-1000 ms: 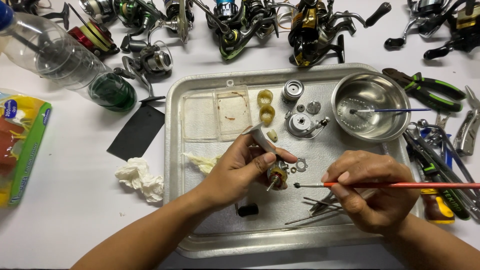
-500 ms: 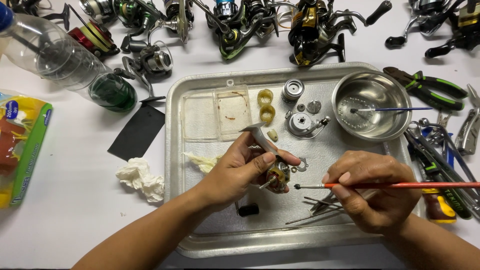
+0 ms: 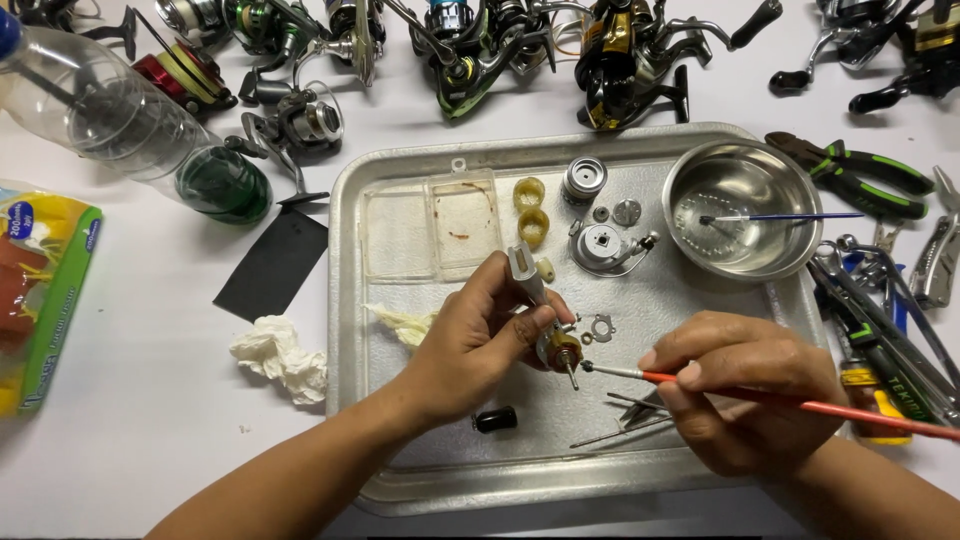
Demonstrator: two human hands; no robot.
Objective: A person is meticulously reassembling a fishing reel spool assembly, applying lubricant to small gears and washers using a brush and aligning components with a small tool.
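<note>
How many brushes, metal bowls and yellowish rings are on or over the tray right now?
Brushes: 2, the red-handled brush in the right hand, and the blue-handled brush.
Metal bowls: 1, the steel bowl.
Yellowish rings: 2.
Total: 5

On the metal tray (image 3: 352, 300) the steel bowl (image 3: 740, 215) sits far right (a small brush (image 3: 790, 217) inside); pliers (image 3: 860, 175) lie right of it, fishing reels (image 3: 480, 40) behind.
</note>
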